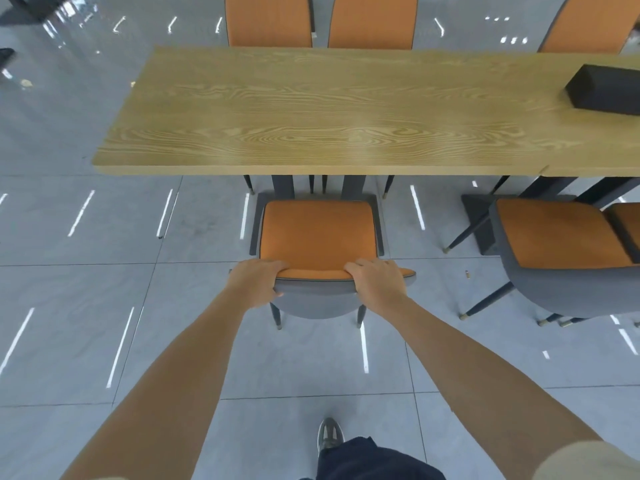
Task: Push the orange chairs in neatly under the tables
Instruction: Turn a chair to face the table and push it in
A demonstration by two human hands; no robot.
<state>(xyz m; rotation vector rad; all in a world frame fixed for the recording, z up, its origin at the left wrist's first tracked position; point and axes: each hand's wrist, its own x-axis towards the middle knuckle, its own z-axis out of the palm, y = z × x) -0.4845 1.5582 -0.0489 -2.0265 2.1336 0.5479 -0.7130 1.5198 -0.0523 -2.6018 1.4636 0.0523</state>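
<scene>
**Orange chair clasped by its backrest, short of the counter**

At 6 o'clock a grey shoe (329, 434) is seen on the grey tiled floor (104, 237). Both bare forearms are stretched from there toward 12 o'clock. The top edge of the backrest of the orange chair (317, 230) is held by both grips. The left grip (256, 282) is curled round its 9 o'clock end, with fingers over the orange front and the thumb on the grey back. The right grip (377, 282) is hooked over its 3 o'clock end.

The chair is set squarely facing the counter (311, 109). Its seat is wholly uncovered, and the seat's front edge lies near the counter's dark legs. At 3 o'clock a second orange chair (561, 233) is seen turned at an angle, its seat also uncovered.

A black box (609, 91) is carried at the counter's 2 o'clock end. Beyond the counter's far edge, two orange backrests (268, 20) are seen at 12 o'clock and a third backrest (588, 26) at 2 o'clock.
</scene>
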